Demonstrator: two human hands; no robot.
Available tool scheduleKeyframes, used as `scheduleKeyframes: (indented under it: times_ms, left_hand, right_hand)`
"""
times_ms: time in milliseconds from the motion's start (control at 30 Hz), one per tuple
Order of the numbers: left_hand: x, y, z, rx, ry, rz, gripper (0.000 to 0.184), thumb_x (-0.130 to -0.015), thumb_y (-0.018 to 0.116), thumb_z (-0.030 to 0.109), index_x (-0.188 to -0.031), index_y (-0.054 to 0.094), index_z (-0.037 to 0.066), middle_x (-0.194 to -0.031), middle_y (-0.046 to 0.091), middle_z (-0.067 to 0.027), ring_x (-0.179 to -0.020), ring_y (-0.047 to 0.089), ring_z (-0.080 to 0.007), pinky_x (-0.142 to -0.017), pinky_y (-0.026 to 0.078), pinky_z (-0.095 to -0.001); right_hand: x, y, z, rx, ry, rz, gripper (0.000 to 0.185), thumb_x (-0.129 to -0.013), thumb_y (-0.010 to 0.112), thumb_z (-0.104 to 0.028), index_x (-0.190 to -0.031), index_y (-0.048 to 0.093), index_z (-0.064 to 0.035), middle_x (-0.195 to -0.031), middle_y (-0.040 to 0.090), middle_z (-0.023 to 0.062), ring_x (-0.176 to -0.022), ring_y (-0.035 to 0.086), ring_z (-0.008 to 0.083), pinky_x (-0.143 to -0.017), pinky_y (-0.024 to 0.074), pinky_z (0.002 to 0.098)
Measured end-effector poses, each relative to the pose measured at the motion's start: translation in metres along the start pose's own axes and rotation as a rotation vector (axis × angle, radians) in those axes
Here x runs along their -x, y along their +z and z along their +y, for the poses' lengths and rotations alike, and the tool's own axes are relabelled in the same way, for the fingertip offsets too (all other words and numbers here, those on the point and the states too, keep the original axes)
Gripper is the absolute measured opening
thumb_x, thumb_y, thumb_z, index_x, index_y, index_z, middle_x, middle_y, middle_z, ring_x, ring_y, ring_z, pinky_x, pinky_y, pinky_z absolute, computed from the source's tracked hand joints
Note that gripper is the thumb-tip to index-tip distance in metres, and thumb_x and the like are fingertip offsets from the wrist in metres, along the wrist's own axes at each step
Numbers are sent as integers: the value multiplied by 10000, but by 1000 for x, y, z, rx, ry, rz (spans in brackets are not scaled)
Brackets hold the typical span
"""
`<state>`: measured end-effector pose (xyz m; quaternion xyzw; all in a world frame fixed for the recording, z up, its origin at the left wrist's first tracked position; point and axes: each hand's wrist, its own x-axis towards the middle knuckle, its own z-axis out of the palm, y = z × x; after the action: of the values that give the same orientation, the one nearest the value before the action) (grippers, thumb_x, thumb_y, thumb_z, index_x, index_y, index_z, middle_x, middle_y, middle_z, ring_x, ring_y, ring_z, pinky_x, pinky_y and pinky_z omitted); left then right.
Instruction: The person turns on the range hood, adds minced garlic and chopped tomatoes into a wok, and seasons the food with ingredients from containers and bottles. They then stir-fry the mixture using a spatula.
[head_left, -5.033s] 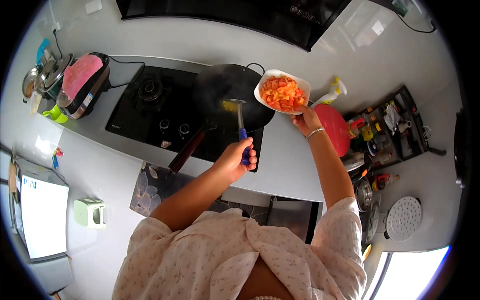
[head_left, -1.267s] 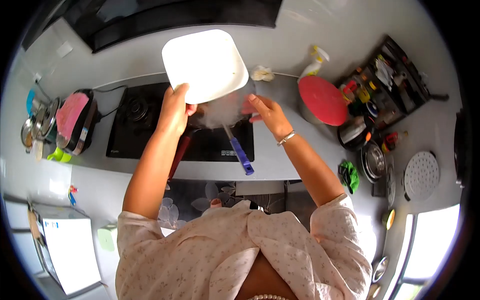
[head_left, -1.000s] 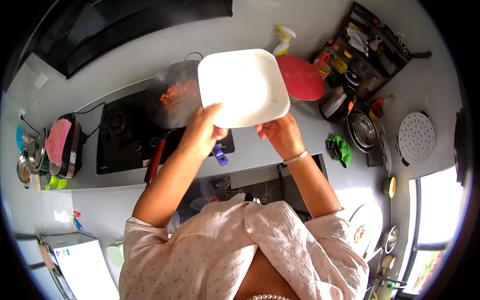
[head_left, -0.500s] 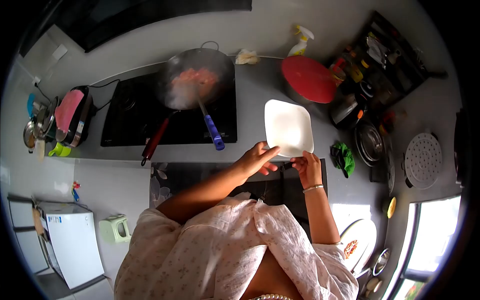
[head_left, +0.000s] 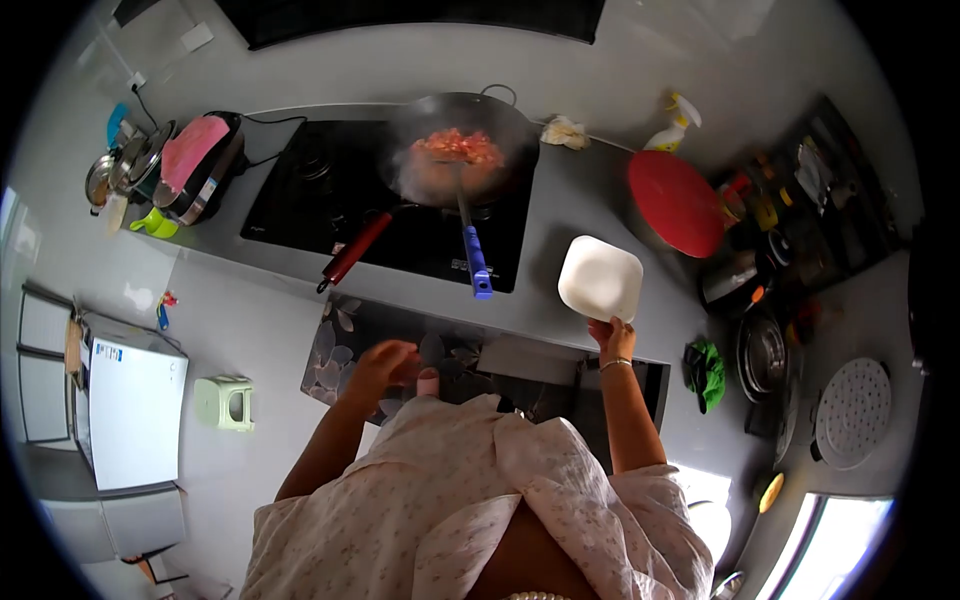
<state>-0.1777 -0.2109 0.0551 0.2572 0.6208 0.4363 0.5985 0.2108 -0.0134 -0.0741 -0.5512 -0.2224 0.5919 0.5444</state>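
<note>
My right hand grips the near corner of a white square bowl, held over the counter's front edge. The inside of the bowl shows bare. My left hand hangs in front of the counter, holding nothing, its fingers loosely out and a little blurred. Farther in, a steaming wok stands on the black cooktop with chopped red food inside. A spatula with a blue handle leans in the wok. The wok's dark red handle points toward the front left.
Right of the cooktop is a pot with a red lid. Behind it are a spray bottle and a crumpled cloth. A kettle, steel basins and a green cloth line the right side. A black appliance sits left.
My left hand has let go of the bowl and moved left and down, away from it. The right hand keeps hold of the bowl. The camera view has shifted, so the counter appears farther right.
</note>
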Motion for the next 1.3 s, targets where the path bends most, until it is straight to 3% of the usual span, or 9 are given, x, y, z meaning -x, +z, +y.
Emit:
scheduleKeyframes:
  times_ms: [333, 667, 733, 800, 900, 1000, 1100, 1200, 1300]
  left_hand:
    - [-36, -81, -3, 381, 6, 200, 346, -918, 558, 339, -1095, 597, 45, -991, 657, -90, -825, 634, -191, -714, 500, -322]
    - [-82, -137, 25, 611, 7, 40, 453, -965, 465, 441, -1140, 554, 33, -1056, 637, -106, -949, 621, -225, -842, 498, -370]
    - [-89, -138, 37, 558, 28, -157, 485, -978, 427, 456, -1176, 542, 28, -1085, 628, -118, -968, 621, -232, -877, 493, -389]
    - [-87, -131, 56, 528, 19, -210, 508, -987, 396, 459, -1217, 529, 26, -1104, 628, -121, -959, 621, -222, -863, 497, -378]
    - [-96, -123, 71, 498, 8, -351, 534, -996, 365, 461, -1262, 514, 23, -1123, 627, -124, -950, 621, -208, -843, 502, -367]
    - [-101, -117, 85, 474, -24, -430, 496, -988, 411, 433, -1231, 547, 23, -1090, 638, -107, -907, 620, -176, -799, 505, -336]
    - [-102, -115, 97, 457, -75, -429, 406, -945, 536, 367, -1153, 605, 26, -957, 646, -46, -789, 595, -111, -687, 484, -248]
    - [-114, -123, 94, 480, -131, -489, 390, -939, 551, 349, -1144, 604, 21, -907, 631, -27, -750, 575, -94, -631, 466, -213]
    - [-126, -126, 94, 500, -221, -552, 331, -918, 595, 298, -1098, 593, 20, -831, 596, -8, -631, 528, -71, -505, 419, -192]
  right_hand:
    - [-16, 2, 9, -3, 103, 38, 269, -928, 436, -118, -1134, 484, 49, -913, 658, 173, -763, 688, 276, -618, 592, 377]
    - [-18, -7, 2, -99, 180, 135, 237, -920, 543, -103, -1076, 520, 74, -909, 636, 177, -812, 666, 292, -741, 599, 405]
    - [-6, -5, -6, -40, 279, 255, 238, -910, 562, -131, -1019, 529, 78, -875, 629, 183, -778, 661, 288, -722, 601, 415]
    - [25, 18, -25, 59, 316, 240, 219, -903, 579, -181, -965, 559, 28, -840, 632, 152, -725, 654, 249, -661, 593, 380]
    - [63, 90, -51, 512, 6, -24, 288, -895, 608, -283, -1041, 607, -35, -845, 644, 70, -694, 642, 176, -574, 529, 299]
    - [82, 177, -68, 605, -265, -275, 307, -947, 569, -252, -1150, 582, -22, -993, 647, 64, -854, 633, 136, -723, 505, 252]
    - [127, 266, -88, 1042, -492, -427, 530, -852, 683, -285, -1254, 498, 5, -1150, 608, 196, -916, 649, 277, -816, 500, 322]
    - [123, 296, -73, 1489, -868, -490, 480, -827, 611, -126, -1277, 472, -34, -1118, 590, 227, -914, 636, 358, -776, 515, 405]
    - [122, 302, -65, 1817, -630, -429, 414, -825, 541, -88, -1233, 492, -40, -1104, 578, 244, -889, 611, 408, -785, 502, 453]
